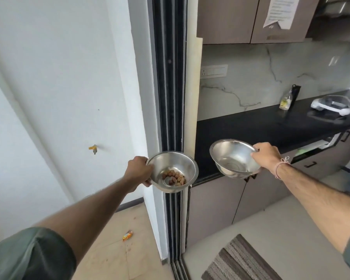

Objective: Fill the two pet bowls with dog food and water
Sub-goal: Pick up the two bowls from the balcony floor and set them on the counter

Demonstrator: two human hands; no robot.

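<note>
food bowl (170, 161) held in air, rim clamped by left hand (138, 171) | second bowl (230, 152) tilted near tabletop (251, 128), rim clamped by right hand (266, 156) | steel judged light, stiff, slippery: rim grip advised

left hand (138, 170) grips kibble bowl (172, 171) | right hand (266, 156) grips tilted steel bowl (233, 158)
</note>
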